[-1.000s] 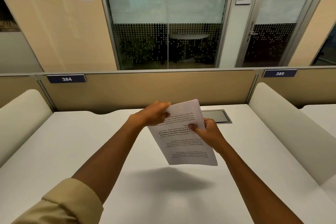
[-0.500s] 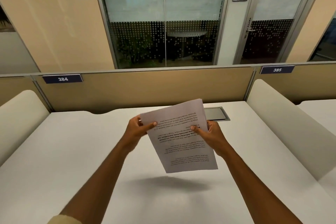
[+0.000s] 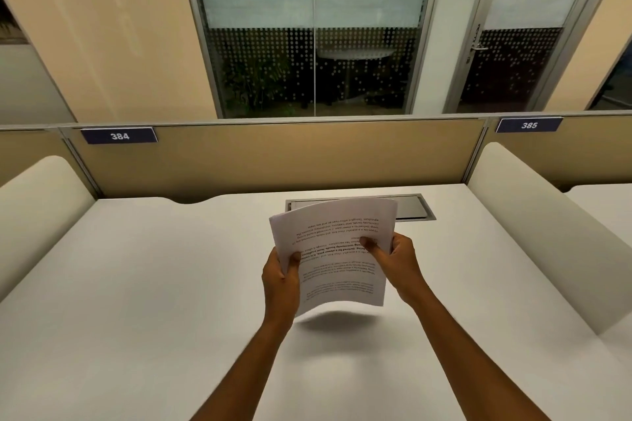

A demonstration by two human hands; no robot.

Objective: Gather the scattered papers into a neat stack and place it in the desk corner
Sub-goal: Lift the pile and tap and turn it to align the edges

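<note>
Here, left hand (image 3: 281, 278) and right hand (image 3: 398, 263) fingers pinching papers (image 3: 337, 267)

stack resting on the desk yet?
No: the paper stack is held in the air by the left hand and right hand, casting a shadow on the desk below.

— Both forearms, bare, reach forward from the bottom edge and converge toward the middle. What of the left hand (image 3: 281, 275)?

— It grips the left edge of the papers (image 3: 337, 251), thumb laid over the top sheet, fingers curled behind, out of sight.

— And the right hand (image 3: 396, 261)?

— It holds the right edge a little higher, thumb pressed across the printed face, fingers wrapped behind. Both hands are raised off the surface.
</note>
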